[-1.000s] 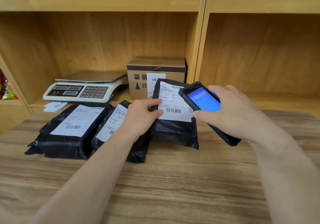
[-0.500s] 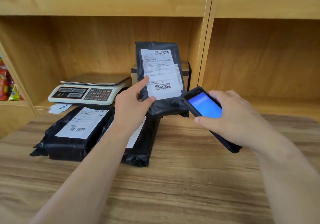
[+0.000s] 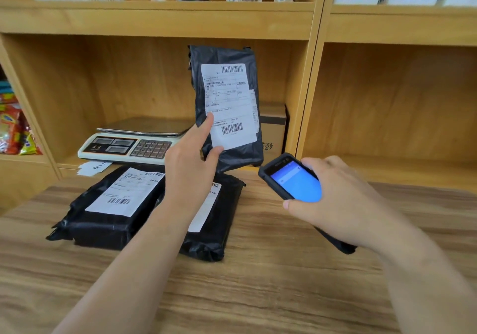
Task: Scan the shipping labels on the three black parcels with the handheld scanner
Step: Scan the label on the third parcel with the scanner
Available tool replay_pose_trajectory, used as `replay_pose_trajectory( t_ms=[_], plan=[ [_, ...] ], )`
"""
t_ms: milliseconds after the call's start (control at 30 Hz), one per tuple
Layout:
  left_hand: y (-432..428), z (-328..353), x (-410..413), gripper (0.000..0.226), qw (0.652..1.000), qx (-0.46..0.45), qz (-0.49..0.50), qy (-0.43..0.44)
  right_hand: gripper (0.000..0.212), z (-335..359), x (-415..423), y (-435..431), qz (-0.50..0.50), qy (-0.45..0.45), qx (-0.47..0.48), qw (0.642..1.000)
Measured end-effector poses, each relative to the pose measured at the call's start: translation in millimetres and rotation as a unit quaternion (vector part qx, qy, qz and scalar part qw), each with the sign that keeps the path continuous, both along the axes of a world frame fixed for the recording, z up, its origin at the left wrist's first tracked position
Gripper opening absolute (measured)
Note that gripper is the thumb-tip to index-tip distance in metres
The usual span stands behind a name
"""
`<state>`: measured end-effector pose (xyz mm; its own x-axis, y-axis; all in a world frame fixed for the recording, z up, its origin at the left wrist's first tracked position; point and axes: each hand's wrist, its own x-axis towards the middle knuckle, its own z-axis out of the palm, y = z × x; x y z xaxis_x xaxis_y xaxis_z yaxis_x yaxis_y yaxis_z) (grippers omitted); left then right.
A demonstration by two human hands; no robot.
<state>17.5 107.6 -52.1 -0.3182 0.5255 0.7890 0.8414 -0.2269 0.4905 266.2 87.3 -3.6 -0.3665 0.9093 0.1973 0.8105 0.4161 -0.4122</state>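
Left hand (image 3: 189, 164) holds one black parcel (image 3: 227, 106) upright off the wooden table (image 3: 258, 282), in front of the shelf bay. Grip is at the parcel's lower left corner: thumb (image 3: 214, 151) pressed on the front by the bottom edge of its shipping label (image 3: 231, 106), index finger (image 3: 204, 129) lying up the left edge, other fingers hidden behind. Label faces the camera, barcodes visible top and bottom. Right hand (image 3: 333, 196) wraps the handheld scanner (image 3: 294, 181), fingers curled over its top and right side, thumb along the near edge; blue screen lit, head end angled toward the parcel's lower right corner, close but apart. Two more black parcels lie flat on the table, the left parcel (image 3: 108, 209) label up, the middle parcel (image 3: 214, 220) partly hidden by the left forearm. Weighing scale (image 3: 134, 142) and cardboard box (image 3: 273, 127) sit on the shelf behind.
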Motion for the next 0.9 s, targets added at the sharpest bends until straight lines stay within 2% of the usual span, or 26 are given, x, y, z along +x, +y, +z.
replay_pose_trajectory(
  t_ms=[533, 900],
  plan=[
    [5.4, -3.7, -3.0, 0.063, 1.000, 0.005, 0.015, 0.027, 0.058, 0.9, -1.3, 1.1, 0.000, -0.039, -0.008, 0.999],
    [3.4, -3.3, -1.2, 0.062, 1.000, 0.003, 0.019, 0.020, 0.056, 1.6, 1.9, 5.0, -0.007, 0.007, 0.003, 1.000]
  ],
)
